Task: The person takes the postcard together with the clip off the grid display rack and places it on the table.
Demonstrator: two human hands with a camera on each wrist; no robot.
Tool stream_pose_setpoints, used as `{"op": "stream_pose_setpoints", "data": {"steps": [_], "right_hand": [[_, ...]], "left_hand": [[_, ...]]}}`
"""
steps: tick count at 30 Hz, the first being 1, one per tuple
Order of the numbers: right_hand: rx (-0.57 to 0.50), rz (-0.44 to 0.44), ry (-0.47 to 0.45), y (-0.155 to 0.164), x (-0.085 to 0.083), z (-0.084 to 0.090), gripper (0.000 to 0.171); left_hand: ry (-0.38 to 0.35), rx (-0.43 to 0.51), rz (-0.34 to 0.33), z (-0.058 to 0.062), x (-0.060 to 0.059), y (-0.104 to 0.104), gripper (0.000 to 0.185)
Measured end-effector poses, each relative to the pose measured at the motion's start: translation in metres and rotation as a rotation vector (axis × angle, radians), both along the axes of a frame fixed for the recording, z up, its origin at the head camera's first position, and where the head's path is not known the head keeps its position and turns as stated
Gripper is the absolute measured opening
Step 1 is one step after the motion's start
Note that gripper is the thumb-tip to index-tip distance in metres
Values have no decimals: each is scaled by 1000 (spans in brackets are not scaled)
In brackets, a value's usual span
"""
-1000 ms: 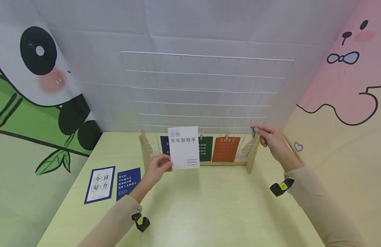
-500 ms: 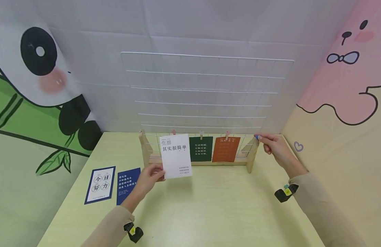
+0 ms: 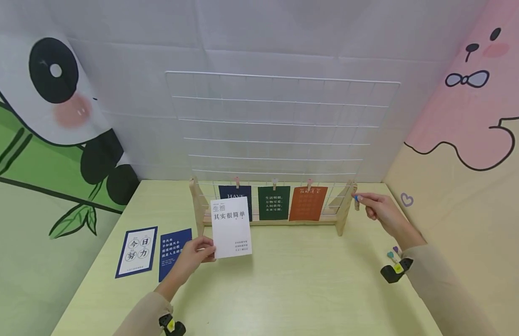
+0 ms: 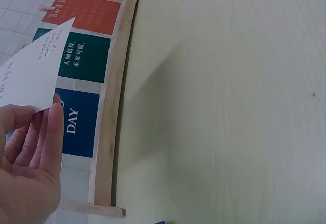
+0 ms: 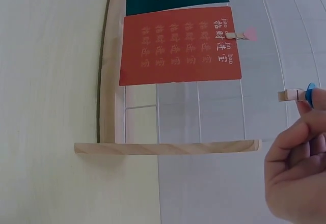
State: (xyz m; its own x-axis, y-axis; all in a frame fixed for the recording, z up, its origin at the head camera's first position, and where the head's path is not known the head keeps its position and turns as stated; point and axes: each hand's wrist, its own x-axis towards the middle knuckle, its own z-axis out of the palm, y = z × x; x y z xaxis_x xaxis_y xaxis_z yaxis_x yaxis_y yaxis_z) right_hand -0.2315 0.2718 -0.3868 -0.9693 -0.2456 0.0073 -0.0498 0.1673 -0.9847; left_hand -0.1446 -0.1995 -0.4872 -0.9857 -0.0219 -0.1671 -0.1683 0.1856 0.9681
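Note:
In the head view my left hand (image 3: 191,261) grips a white card (image 3: 231,231) with dark lettering by its lower left edge. The card hangs tilted over the table and overlaps part of a navy card (image 3: 236,191) behind it. My right hand (image 3: 383,212) pinches a small wooden clothespin (image 5: 291,95) with a blue tip, beside the right end of a wooden stand (image 3: 343,217). A green card (image 3: 274,205) and an orange card (image 3: 307,205) hang alongside the navy one, each from a small clip at its top.
A white wire grid (image 3: 276,124) rises from the stand. On the table's left lie a blue-bordered card (image 3: 135,252) and a blue card (image 3: 171,247), partly behind my left hand. A teal clip (image 3: 390,255) and a purple one lie by my right wrist.
My left hand has moved the white card down, left and closer, uncovering the green card and part of the navy one. My right hand has moved slightly right and down with the clothespin.

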Motion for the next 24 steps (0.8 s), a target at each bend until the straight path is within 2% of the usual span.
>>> {"op": "stream_pose_setpoints", "data": {"steps": [4,10,16,24], "right_hand": [[17,-1,-14,5,1,-5,16],[62,-5,-37,13,2,-13,38],[64,-19,-58,20,2,-20,22],[142,-14,-88,29,2,-27,51]], "left_hand": [[-22,-4,-2,-6,3,-5,13],[-60,-6,10,-15,4,-12,14],[-84,-13,12,-24,6,-19,17],[-130,3,16,-35,10,-26,19]]}}
